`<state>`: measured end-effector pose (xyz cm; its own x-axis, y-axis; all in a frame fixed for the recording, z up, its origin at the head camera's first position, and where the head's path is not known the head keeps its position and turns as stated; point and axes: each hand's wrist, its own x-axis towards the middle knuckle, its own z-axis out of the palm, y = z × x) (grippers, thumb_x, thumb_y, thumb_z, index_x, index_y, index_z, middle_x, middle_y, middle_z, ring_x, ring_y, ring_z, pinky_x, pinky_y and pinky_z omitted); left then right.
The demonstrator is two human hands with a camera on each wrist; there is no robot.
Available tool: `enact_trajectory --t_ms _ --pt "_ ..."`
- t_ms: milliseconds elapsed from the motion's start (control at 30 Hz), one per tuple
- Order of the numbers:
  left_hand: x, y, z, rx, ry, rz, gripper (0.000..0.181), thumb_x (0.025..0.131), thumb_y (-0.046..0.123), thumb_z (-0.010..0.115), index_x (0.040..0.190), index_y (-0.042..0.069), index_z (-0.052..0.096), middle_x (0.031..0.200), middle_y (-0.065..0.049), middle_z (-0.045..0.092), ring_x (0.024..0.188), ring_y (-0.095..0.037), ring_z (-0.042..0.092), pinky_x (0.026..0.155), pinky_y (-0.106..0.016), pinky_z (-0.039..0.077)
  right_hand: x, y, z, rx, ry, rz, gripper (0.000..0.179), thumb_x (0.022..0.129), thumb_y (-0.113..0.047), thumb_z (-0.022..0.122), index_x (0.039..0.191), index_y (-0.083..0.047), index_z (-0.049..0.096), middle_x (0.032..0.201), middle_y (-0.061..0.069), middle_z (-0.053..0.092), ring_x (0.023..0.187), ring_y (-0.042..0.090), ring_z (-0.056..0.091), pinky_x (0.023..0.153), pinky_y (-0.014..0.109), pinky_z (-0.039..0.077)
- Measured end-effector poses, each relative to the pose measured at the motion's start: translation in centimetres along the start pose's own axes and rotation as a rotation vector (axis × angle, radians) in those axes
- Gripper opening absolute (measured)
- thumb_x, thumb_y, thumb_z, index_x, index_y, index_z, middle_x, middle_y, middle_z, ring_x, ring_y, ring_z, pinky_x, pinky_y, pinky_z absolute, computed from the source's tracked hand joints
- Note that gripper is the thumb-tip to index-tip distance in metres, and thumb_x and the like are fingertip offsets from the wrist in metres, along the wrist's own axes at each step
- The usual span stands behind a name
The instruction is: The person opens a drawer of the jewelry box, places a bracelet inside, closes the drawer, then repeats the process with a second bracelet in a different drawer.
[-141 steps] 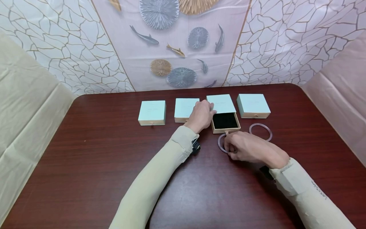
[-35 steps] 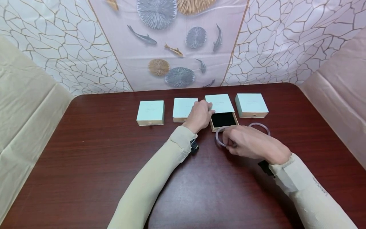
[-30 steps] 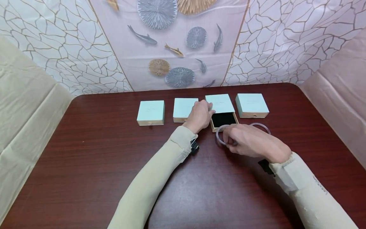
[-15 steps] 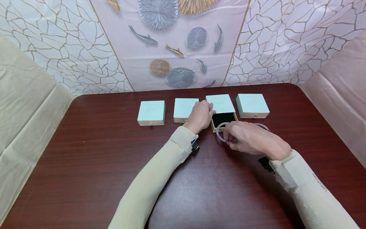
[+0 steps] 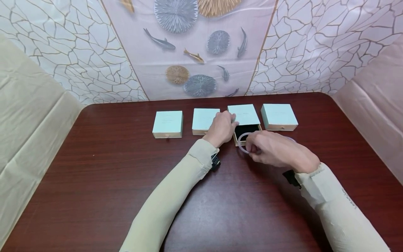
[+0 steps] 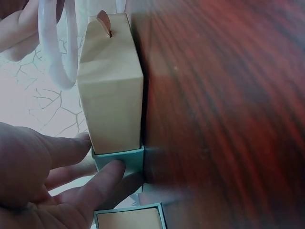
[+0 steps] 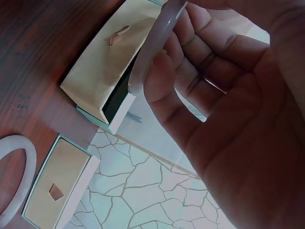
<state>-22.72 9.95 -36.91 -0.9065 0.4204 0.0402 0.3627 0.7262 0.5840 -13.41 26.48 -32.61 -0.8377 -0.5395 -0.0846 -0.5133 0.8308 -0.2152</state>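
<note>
In the head view, a mint-green jewellery box (image 5: 243,113), third from the left in a row, has its cream drawer (image 6: 116,117) pulled out toward me, showing a black lining (image 5: 242,129). My left hand (image 5: 221,126) holds the box's sleeve from its left side, thumb by the top edge and a finger against the side wall. A pale lilac bangle (image 7: 155,43) is pinched between the thumb and fingers of my right hand (image 5: 275,148). It is tilted above the drawer's front and overlaps the opening in the head view.
A second lilac bangle (image 7: 31,167) lies on the table to the right, mostly behind my right hand in the head view. Closed mint boxes stand in the same row: one far left (image 5: 167,122), one beside my left hand (image 5: 204,119), one at right (image 5: 279,115).
My right hand has lifted the bangle off the table and carried it away from me, up over the open drawer's front. The left hand stays on the box.
</note>
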Motion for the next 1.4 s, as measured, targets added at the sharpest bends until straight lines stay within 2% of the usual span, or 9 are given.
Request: enact_trajectory --t_ms 133,233,367,800,1400 --pt "0.1 -0.1 0.0 0.011 0.008 0.000 0.051 0.107 0.023 0.054 0.060 0.015 0.037 0.056 -0.002 0.039 0.066 -0.023 0.052 0.058 -0.023 0.038 0.4 0.0 0.1 0.007 0.013 -0.016 0.015 0.084 -0.002 0.070 0.084 -0.017 0.067 0.079 -0.008 0.057 0.074 0.008 0.053 0.068 0.028 0.046" --pt "0.1 -0.1 0.1 -0.003 0.007 -0.001 0.053 0.109 0.021 0.051 0.059 0.017 0.033 0.054 0.000 0.034 0.056 -0.020 0.046 0.054 -0.023 0.034 0.5 0.1 0.1 0.010 0.014 -0.019 0.014 0.084 -0.002 0.070 0.085 -0.016 0.067 0.078 -0.008 0.057 0.074 0.008 0.053 0.067 0.028 0.046" --pt "0.1 -0.1 0.1 -0.017 0.014 0.005 0.054 0.108 0.021 0.051 0.059 0.017 0.030 0.053 0.001 0.030 0.051 -0.015 0.039 0.052 -0.022 0.031 0.5 0.3 0.1 0.006 0.027 -0.037 0.015 0.083 -0.001 0.069 0.084 -0.016 0.067 0.078 -0.008 0.057 0.073 0.007 0.053 0.067 0.027 0.046" --pt "-0.1 0.0 0.2 -0.021 0.030 0.024 0.052 0.109 0.020 0.050 0.059 0.016 0.036 0.054 -0.002 0.040 0.052 -0.017 0.046 0.052 -0.021 0.034 0.2 1.0 0.3 0.013 0.084 -0.078 0.021 0.080 0.002 0.066 0.079 -0.019 0.067 0.077 -0.011 0.059 0.072 0.006 0.054 0.068 0.024 0.046" --pt "0.0 -0.1 0.2 -0.015 0.030 0.006 0.053 0.109 0.021 0.050 0.059 0.017 0.032 0.053 0.000 0.035 0.054 -0.016 0.042 0.053 -0.022 0.033 0.5 1.3 0.7 -0.002 0.086 -0.070 0.016 0.084 -0.001 0.067 0.085 -0.016 0.070 0.084 -0.009 0.063 0.080 0.007 0.058 0.073 0.028 0.051"
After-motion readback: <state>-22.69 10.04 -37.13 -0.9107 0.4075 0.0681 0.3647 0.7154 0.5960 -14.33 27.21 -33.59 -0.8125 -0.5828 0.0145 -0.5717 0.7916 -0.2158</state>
